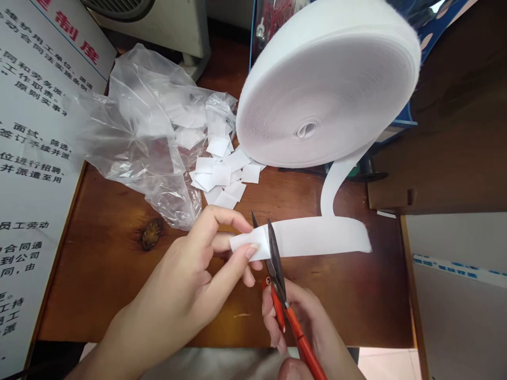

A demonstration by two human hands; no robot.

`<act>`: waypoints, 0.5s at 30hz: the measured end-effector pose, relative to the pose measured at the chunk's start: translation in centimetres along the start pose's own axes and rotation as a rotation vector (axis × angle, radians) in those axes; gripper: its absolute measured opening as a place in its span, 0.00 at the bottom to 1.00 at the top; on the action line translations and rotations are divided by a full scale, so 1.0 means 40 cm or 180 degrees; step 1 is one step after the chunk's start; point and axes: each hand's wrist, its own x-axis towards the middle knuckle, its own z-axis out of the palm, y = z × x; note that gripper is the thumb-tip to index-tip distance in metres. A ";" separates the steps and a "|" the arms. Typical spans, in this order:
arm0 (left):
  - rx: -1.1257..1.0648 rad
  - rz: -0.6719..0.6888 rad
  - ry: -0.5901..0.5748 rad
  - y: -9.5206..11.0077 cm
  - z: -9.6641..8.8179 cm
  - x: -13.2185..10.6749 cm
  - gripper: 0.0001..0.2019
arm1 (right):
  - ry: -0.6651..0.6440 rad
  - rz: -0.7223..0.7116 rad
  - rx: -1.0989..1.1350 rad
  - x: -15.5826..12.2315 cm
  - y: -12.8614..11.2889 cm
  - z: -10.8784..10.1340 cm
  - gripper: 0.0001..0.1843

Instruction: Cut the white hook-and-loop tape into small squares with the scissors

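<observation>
My left hand [198, 269] pinches the free end of a white fabric strip [317, 237] between thumb and fingers. The strip runs right, then up to a large white roll [328, 84] leaning at the back. My right hand [304, 322] grips red-handled scissors [281, 285], whose dark blades straddle the strip just right of my left fingertips. A pile of small white cut squares [224, 171] lies on the wooden table [106, 274] beyond my left hand.
A crumpled clear plastic bag [142, 137] with more white squares in it lies at the back left. A white board with printed text [31, 158] stands along the left edge. A brown cardboard panel [455, 116] and a blue box are at the right.
</observation>
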 end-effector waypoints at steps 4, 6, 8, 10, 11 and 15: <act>0.0109 0.0068 -0.0015 0.001 -0.001 0.003 0.06 | 0.0052 0.0009 0.0075 -0.024 -0.013 -0.003 0.38; 0.0113 0.0059 -0.0008 0.001 0.000 0.003 0.06 | -0.0038 -0.0006 0.0140 -0.029 0.000 -0.007 0.39; 0.0108 0.0057 0.0009 0.000 0.001 0.003 0.06 | -0.0072 -0.0063 0.0224 -0.031 0.019 -0.011 0.41; 0.0081 0.0044 0.0001 -0.001 0.002 0.002 0.06 | -0.0060 -0.0091 0.0335 -0.033 0.032 -0.010 0.43; 0.0061 0.0031 0.0005 -0.002 0.003 0.002 0.06 | -0.0048 -0.0101 0.0366 -0.033 0.034 -0.008 0.43; 0.0047 0.0010 0.0005 0.000 0.000 0.001 0.06 | -0.0053 0.0093 0.0574 -0.025 0.006 0.001 0.43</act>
